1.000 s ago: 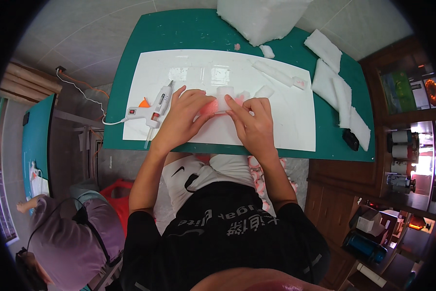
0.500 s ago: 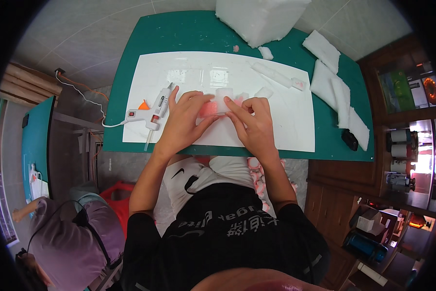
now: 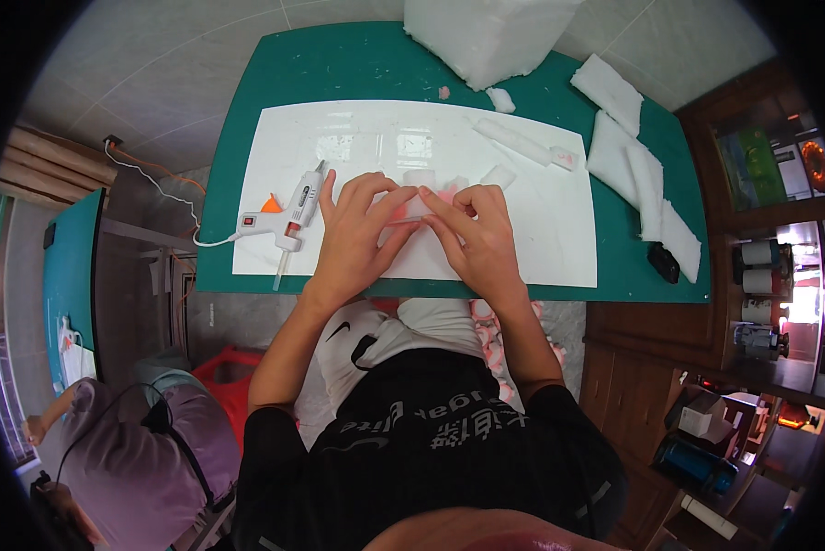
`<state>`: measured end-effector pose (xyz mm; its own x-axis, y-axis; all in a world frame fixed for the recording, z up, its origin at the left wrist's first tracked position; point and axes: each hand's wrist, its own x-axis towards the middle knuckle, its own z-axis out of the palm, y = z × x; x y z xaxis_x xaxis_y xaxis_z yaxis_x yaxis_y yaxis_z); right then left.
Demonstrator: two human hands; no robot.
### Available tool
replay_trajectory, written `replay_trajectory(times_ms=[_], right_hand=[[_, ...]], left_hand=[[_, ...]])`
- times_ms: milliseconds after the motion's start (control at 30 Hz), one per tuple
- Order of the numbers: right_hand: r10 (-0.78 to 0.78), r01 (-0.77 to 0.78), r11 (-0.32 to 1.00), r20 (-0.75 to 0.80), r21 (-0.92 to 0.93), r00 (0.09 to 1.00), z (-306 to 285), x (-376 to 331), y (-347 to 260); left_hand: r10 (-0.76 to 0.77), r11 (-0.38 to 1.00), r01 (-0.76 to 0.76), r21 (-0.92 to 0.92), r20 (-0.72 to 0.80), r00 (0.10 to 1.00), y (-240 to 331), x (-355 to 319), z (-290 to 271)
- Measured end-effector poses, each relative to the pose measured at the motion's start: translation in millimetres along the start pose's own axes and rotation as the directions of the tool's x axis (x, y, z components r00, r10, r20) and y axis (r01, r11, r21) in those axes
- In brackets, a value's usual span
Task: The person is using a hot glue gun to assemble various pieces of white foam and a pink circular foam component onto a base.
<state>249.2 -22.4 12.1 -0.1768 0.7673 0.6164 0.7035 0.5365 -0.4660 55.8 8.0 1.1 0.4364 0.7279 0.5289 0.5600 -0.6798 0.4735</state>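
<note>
Over the white board, both my hands close on one small pink-and-white soft piece, partly hidden by fingers. My left hand pinches its left side between thumb and fingertips. From the right, my right hand grips it with thumb and index finger, the other fingers curled. Just beyond the fingertips lies a small white foam block. A white glue gun with a clear glue stick rests left of my left hand. Another white foam piece is beyond my right hand.
A big white foam bundle stands at the back of the green table. White foam sheets and a small black object lie at the right. The glue gun's cord runs left. Another person sits at the lower left.
My fingertips have drawn closer together around the pink-and-white piece, covering more of it. The white block that was by my right fingertips now shows just beyond them.
</note>
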Motion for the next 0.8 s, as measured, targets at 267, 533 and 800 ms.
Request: replay_trajectory(times_ms=[267,533,800], right_hand=[[0.000,0.000,1.000,0.006,-0.022,1.000,-0.3,0.4,2.6],[0.000,0.000,1.000,0.008,-0.022,1.000,1.0,-0.5,1.6],[-0.004,0.004,1.000,-0.001,-0.010,1.000,2.8,-0.7,1.3]], left_hand=[[0.022,0.999,-0.020,0.045,-0.024,0.999,-0.4,2.5,3.5],[0.032,0.998,-0.031,0.052,-0.031,0.999,-2.0,2.3,3.5],[0.026,0.999,-0.025,0.038,-0.024,0.999,-5.3,1.2,3.9]])
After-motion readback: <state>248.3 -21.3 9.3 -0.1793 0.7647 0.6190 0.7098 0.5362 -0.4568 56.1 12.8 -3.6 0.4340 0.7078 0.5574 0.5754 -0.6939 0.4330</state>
